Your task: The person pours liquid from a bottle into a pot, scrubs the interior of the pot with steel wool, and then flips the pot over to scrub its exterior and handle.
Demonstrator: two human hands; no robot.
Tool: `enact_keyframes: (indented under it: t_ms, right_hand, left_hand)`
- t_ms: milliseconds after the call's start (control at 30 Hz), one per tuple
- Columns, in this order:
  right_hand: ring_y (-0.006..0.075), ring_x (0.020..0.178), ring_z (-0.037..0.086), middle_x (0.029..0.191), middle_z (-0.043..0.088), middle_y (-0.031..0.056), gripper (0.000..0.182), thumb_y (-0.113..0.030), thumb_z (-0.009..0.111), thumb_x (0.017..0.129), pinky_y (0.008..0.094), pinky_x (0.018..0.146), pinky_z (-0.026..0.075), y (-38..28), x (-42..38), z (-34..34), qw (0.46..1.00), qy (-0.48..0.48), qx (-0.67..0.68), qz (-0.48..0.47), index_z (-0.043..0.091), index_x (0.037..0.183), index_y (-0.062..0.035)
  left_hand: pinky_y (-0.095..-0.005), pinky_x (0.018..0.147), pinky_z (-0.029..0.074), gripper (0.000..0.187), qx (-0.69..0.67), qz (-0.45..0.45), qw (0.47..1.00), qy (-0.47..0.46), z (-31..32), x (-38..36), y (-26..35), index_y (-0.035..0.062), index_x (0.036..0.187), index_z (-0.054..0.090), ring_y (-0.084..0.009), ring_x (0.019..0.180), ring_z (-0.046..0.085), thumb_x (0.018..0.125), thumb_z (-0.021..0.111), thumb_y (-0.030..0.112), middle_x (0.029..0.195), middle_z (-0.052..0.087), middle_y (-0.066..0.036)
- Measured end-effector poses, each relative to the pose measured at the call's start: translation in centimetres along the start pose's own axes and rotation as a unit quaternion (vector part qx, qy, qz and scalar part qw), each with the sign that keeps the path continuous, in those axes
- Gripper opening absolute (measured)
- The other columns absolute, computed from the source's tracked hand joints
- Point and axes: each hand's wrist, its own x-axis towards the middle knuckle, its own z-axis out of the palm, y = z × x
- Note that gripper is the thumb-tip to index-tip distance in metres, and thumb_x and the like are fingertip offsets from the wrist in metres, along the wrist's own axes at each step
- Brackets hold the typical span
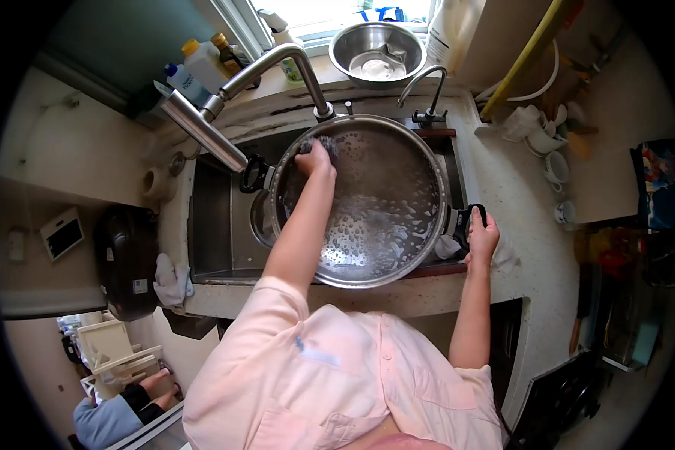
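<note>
A large round steel pan [382,255] rests over the sink, its inside wet and covered with suds and droplets. Near the pan's upper left wall, my left hand [315,159] is closed on a grey scouring pad [327,148], pressed to the metal. My right hand [483,238] grips the black handle [474,217] on the pan's right side. The opposite black handle [256,174] sticks out over the left part of the sink [214,236], with nobody holding it. Part of a round metal rim [259,221] shows beneath the pan.
A big faucet [277,56] arches over the sink's left side, and a thin tap [427,97] stands behind the pan. A steel bowl [377,52] and bottles [202,64] line the sill. Cups [555,169] stand right, a cloth [172,281] lies left. Another person [112,416] sits lower left.
</note>
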Motion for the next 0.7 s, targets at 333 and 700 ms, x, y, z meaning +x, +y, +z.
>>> enact_keyframes:
  t_ms: [333,700]
  right_hand:
    - [0.0017,0.042,0.031,0.057,0.043,-0.0067,0.023,-0.026,0.062,0.085,0.0192,0.037,0.021,-0.1,0.0,0.0,1.0,-0.003,-0.031,-0.003,0.059,0.091,-0.0034]
    - [0.0019,0.043,0.033,0.056,0.043,-0.0063,0.025,-0.027,0.063,0.084,0.0188,0.038,0.024,0.3,0.2,-0.3,1.0,-0.006,-0.018,0.009,0.058,0.089,-0.0032]
  left_hand:
    - [-0.0446,0.092,0.038,0.014,0.391,0.793,0.276,-0.378,-4.6,-3.1,-3.4,0.0142,0.089,0.058,-0.0266,0.106,0.043,0.076,0.053,0.018,0.106,0.048,-0.005]
    - [-0.0297,0.076,0.043,0.009,0.624,0.635,0.251,-0.381,-15.1,1.8,6.8,0.0115,0.076,0.061,-0.0246,0.089,0.05,0.068,0.06,0.016,0.088,0.055,-0.004]
